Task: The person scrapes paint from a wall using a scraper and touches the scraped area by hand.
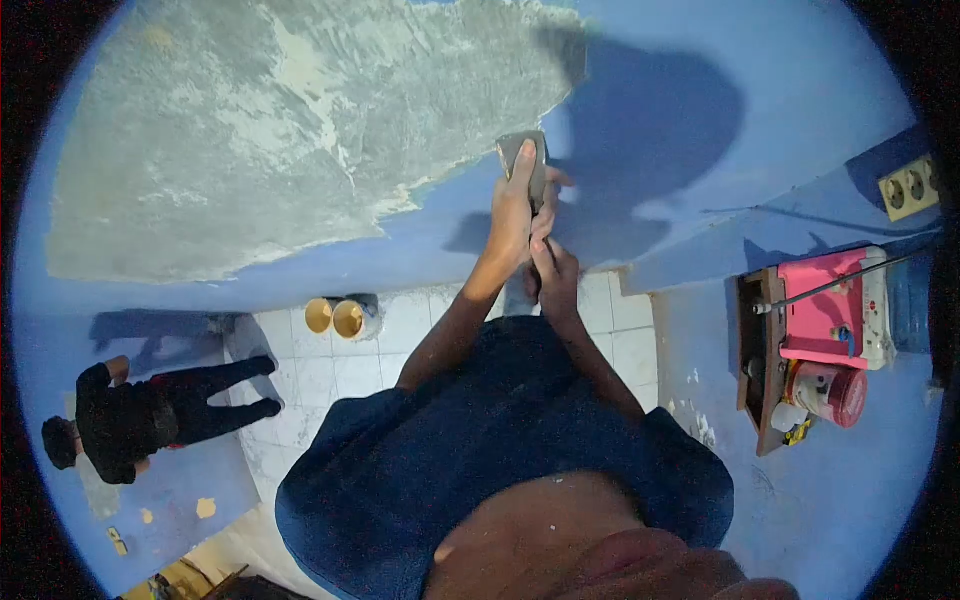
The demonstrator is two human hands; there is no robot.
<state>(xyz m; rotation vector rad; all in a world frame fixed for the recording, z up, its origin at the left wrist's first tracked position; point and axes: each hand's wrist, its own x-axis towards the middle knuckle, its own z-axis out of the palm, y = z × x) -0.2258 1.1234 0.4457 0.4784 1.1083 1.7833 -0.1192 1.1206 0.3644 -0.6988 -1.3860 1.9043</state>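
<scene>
My left hand [512, 215] is closed around a flat, grey-smeared scraper [536, 178], its thumb stretched along the broad blade. The blade lies near the ragged lower right edge of a large grey plaster patch [400, 100] on the blue wall. Just below, my right hand [556, 285] is closed with its fingers curled close to the left hand. A dark handle-like piece shows between the two hands; whether it belongs to the same scraper is hard to make out.
Two yellowish buckets [347, 320] stand on the white tiled floor [360, 375] by the wall. Another person [130, 410] in dark clothes stands at the far left wall. To the right, a wooden shelf [755, 360] carries a pink container [820, 300] and a red-lidded jar [830, 392], below a socket strip [908, 188].
</scene>
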